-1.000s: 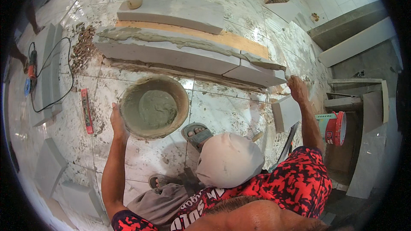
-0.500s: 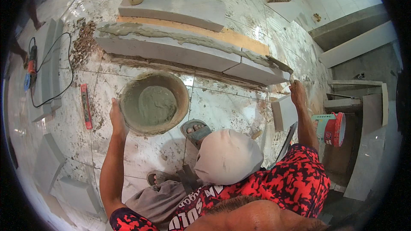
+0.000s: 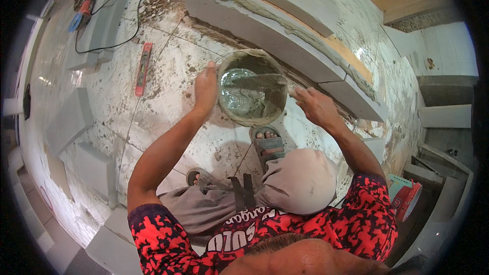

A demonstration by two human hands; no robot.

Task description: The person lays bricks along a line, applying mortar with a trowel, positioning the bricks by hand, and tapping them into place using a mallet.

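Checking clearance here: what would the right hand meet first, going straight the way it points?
The right hand would probably meet the right side of the mortar bucket, though hand height is unclear.

Your mortar (image 3: 239,92) looks wet and glossy in a crusted, probably plastic basin (image 3: 249,121); at one o'clock from it, smooth matt blocks (image 3: 272,43); at six, your matt cloth trousers (image 3: 293,186).
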